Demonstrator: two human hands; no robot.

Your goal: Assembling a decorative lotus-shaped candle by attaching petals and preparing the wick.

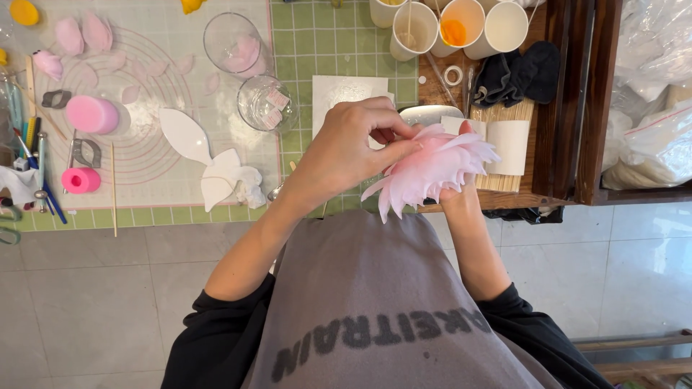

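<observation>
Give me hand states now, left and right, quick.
Left hand: fingers pinched on a petal of the pink flower.
Right hand: mostly hidden under the flower, holding it from below.

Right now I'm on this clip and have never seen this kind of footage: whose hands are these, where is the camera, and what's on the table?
There is no machine here. The one picture comes from a camera worn on a person's head, looking down past their grey apron at their own two bare hands.

The right hand holds a pale pink flower of many layered petals from below; most of that hand is hidden behind it. The left hand reaches across, its fingers pinching a petal at the flower's top.

Behind the hands lies a translucent work mat printed with circles. On it sit loose pink petals, two pink cylinders, white petal-shaped cutouts and two glass bowls holding pink pieces. Modelling tools lie at the left edge, and paper cups stand at the far side.
</observation>
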